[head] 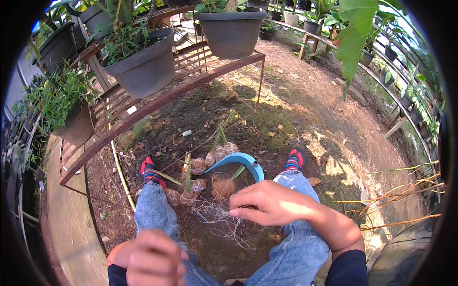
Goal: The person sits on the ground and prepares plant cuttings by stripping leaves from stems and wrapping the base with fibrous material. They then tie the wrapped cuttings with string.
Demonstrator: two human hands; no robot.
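My right hand (263, 203) hangs over the ground between my knees, its thumb and forefinger pinched on strands of a loose tangle of pale string (214, 211). Blurred in the lower left, my left hand (155, 257) has its fingers curled; whether it grips a strand is unclear. Just beyond the tangle lies a loose clump of brown fibre (222, 187). Several brown fibre balls wound with string (198, 166) sit in a curved row on the soil, some with green leaf cuttings (188, 178). A curved light-blue plastic piece (238, 157) arches around the clump's far side.
A rusty metal rack (161, 93) with large grey planters (143, 68) stands ahead and left. My jeans-clad legs (155, 207) flank the string. At right are thin bare branches (400, 196) and a curved bench of potted plants (397, 94). A large green leaf (357, 35) hangs upper right.
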